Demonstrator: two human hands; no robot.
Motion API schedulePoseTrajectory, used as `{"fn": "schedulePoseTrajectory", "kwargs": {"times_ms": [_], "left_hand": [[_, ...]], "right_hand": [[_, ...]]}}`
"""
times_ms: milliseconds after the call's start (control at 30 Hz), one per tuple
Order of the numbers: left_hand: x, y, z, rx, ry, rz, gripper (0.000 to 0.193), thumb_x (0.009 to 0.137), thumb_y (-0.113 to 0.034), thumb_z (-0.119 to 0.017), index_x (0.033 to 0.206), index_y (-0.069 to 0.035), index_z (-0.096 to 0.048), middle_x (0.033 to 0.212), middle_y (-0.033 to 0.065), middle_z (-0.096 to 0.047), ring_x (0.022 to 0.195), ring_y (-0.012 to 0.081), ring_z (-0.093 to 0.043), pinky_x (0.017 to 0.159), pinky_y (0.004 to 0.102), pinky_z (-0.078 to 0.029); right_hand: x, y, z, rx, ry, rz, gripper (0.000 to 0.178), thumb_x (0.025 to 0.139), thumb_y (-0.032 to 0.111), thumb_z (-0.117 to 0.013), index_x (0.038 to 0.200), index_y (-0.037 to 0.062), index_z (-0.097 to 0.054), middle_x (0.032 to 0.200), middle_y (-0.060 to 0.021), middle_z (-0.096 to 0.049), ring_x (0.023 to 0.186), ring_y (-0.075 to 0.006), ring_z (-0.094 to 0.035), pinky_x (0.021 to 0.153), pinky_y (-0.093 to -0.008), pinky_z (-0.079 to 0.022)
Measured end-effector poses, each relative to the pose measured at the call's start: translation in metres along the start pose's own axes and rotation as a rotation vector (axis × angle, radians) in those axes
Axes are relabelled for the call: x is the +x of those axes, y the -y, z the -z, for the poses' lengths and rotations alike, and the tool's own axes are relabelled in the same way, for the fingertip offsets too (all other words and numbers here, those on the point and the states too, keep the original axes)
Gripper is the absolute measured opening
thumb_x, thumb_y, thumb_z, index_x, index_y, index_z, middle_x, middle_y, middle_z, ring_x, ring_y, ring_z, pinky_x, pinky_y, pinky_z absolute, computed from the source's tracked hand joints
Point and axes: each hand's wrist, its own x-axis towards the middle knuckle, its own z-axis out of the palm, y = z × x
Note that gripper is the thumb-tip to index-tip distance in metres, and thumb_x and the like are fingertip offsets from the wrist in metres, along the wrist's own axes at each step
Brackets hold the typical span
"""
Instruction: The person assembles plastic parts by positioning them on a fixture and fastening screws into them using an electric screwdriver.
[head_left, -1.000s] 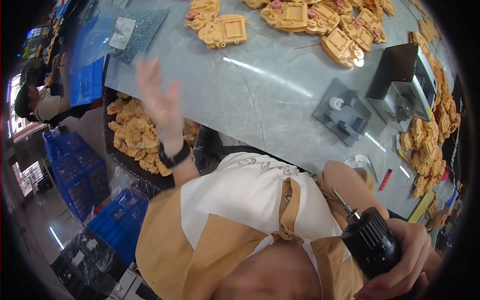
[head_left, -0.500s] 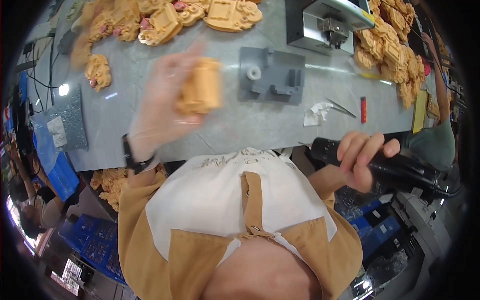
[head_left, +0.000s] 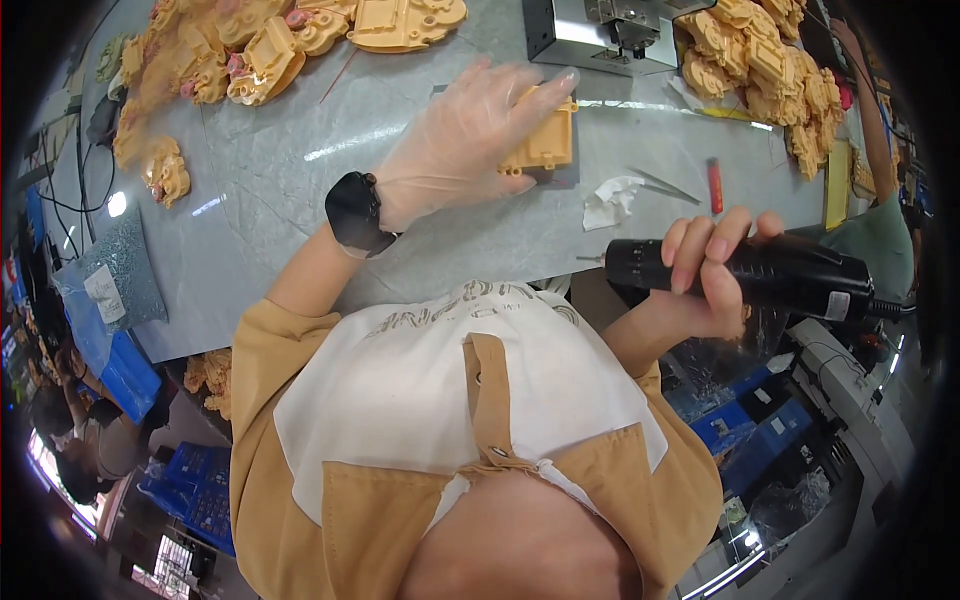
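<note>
Table [head_left: 270,190]: grey, marbled and glossy, spread out before me.
Far left: a cluster of yellow housings [head_left: 268,65], a thin red wire [head_left: 338,78] near it.
Left edge: a labelled bag [head_left: 135,275] of small blue-grey bits.
Far middle: a black-and-silver device [head_left: 590,42].
Middle: a grey plate [head_left: 573,174]; I see only its edges.
To my right: crumpled white tissue [head_left: 610,203], tweezers [head_left: 668,187] just beside it, then a red stick [head_left: 715,185].
Far right: a heap of yellow parts [head_left: 755,55].

Plastic housing [head_left: 552,140], smooth glossy tabletop [head_left: 265,205]
</note>
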Motion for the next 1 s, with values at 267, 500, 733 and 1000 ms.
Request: {"fn": "schedulePoseTrajectory", "kwargs": {"times_ms": [267,500,733,1000], "left_hand": [[0.003,-0.009,0.010,0.219,0.055,0.063,0.093,0.059,-0.036,-0.078,0.136,-0.013,-0.032,0.128,0.0119,-0.043,0.123,0.0301,-0.038,0.103,0.0480,-0.027],[-0.047,-0.010,0.002,-0.075,-0.195,0.260,0.096,0.059,-0.039,-0.079,0.137,-0.010,-0.029,0.138,0.0169,-0.032,0.125,0.0324,-0.033,0.103,0.0475,-0.026],[-0.054,-0.011,-0.006,-0.201,-0.250,0.372,0.096,0.060,-0.039,-0.079,0.137,-0.009,-0.029,0.140,0.0156,-0.031,0.130,0.0326,-0.029,0.105,0.0432,-0.026],[-0.043,0.002,-0.016,-0.109,-0.261,0.244,0.086,0.059,-0.037,-0.080,0.131,-0.014,-0.038,0.136,0.0133,-0.037,0.123,0.0327,-0.037,0.103,0.0448,-0.028]], "right_hand": [[0.083,-0.009,0.006,-0.201,-0.258,0.522,0.052,0.081,-0.001,-0.052,0.128,0.0052,-0.031,0.090,-0.0209,-0.060,0.048,-0.0176,-0.053,0.048,-0.0313,-0.047],[0.151,-0.043,0.015,-0.240,-0.255,0.533,0.044,0.076,-0.008,-0.060,0.114,0.0043,-0.042,0.064,-0.0103,-0.056,0.047,-0.0163,-0.053,0.042,-0.0280,-0.045],[0.154,-0.063,-0.034,-0.688,-0.572,0.378,0.015,0.076,-0.002,-0.063,0.071,0.0014,-0.049,0.055,-0.0034,-0.051,0.043,-0.0108,-0.049,0.044,-0.0227,-0.039],[0.050,-0.053,-0.063,-0.251,-0.203,0.323,0.058,0.077,-0.006,-0.051,0.126,-0.0003,-0.020,0.063,-0.0084,-0.050,0.046,-0.0152,-0.046,0.047,-0.0337,-0.042]]}}
